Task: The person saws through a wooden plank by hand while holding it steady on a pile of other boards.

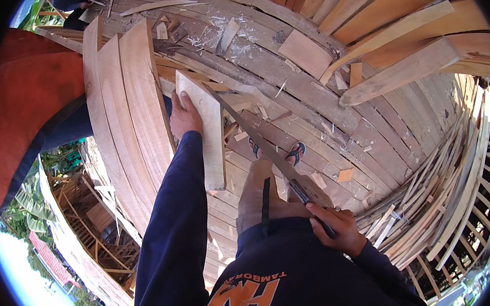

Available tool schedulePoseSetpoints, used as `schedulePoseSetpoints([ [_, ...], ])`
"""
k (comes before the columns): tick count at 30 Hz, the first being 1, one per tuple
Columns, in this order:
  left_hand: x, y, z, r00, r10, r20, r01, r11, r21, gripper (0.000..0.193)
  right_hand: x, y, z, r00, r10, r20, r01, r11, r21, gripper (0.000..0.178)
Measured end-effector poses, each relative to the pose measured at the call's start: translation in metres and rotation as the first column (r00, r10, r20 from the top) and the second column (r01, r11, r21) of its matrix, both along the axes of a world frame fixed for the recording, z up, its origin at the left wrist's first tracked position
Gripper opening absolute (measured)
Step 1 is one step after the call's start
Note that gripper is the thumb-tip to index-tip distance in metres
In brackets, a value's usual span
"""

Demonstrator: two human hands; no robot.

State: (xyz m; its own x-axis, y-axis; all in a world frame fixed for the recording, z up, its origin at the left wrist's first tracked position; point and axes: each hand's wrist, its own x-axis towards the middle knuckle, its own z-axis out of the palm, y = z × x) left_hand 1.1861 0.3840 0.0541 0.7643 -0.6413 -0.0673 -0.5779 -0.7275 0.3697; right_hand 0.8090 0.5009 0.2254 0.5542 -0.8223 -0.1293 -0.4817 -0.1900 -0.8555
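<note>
My left hand (185, 115) grips a pale, angled wooden board (212, 135) near its upper left edge, the fingers lying on its face. The board stands tilted beside several wide curved planks (137, 98). In front of my belly, my right hand (338, 226) is closed round the straight black handle of a long, narrow-bladed machete (261, 145). The blade slants up and left, and its tip end lies close to the board's right edge; whether they touch I cannot tell. No cutting detail shows along the blade.
Shavings (227, 31) and offcuts litter the plank floor (305, 111). Loose planks (400, 74) lean against the curved wooden hull at right. A pile of long strips (428, 207) lies lower right. A person in orange (34, 106) is close on my left; another is at the upper left.
</note>
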Motion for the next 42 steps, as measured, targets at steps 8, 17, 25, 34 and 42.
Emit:
schedulePoseSetpoints([
  [8, 0.001, 0.002, -0.003, 1.0, 0.013, -0.019, -0.013, 1.0, 0.004, 0.06, -0.005, 0.004, -0.025, 0.993, -0.093, 0.078, 0.097, 0.994, -0.054, 0.039],
  [17, 0.001, 0.004, -0.008, 1.0, 0.019, -0.013, -0.019, 0.999, 0.032, 0.062, -0.033, 0.036, -0.043, 0.937, -0.343, 0.072, 0.34, 0.939, 0.047, 0.034],
  [25, 0.0, 0.002, 0.002, 0.999, 0.029, -0.046, -0.026, 0.998, 0.053, 0.061, -0.036, 0.043, -0.091, 0.864, -0.5, 0.056, 0.496, 0.865, 0.071, 0.034],
  [34, 0.0, 0.002, 0.008, 0.99, 0.015, -0.143, -0.011, 0.999, 0.033, 0.061, -0.047, 0.038, -0.089, 0.776, -0.629, -0.04, 0.601, 0.719, 0.35, 0.031],
  [42, 0.019, 0.02, -0.007, 0.969, -0.085, -0.233, 0.019, 0.962, -0.272, 0.058, -0.028, 0.038, -0.098, 0.796, -0.603, -0.053, 0.58, 0.734, 0.352, 0.031],
])
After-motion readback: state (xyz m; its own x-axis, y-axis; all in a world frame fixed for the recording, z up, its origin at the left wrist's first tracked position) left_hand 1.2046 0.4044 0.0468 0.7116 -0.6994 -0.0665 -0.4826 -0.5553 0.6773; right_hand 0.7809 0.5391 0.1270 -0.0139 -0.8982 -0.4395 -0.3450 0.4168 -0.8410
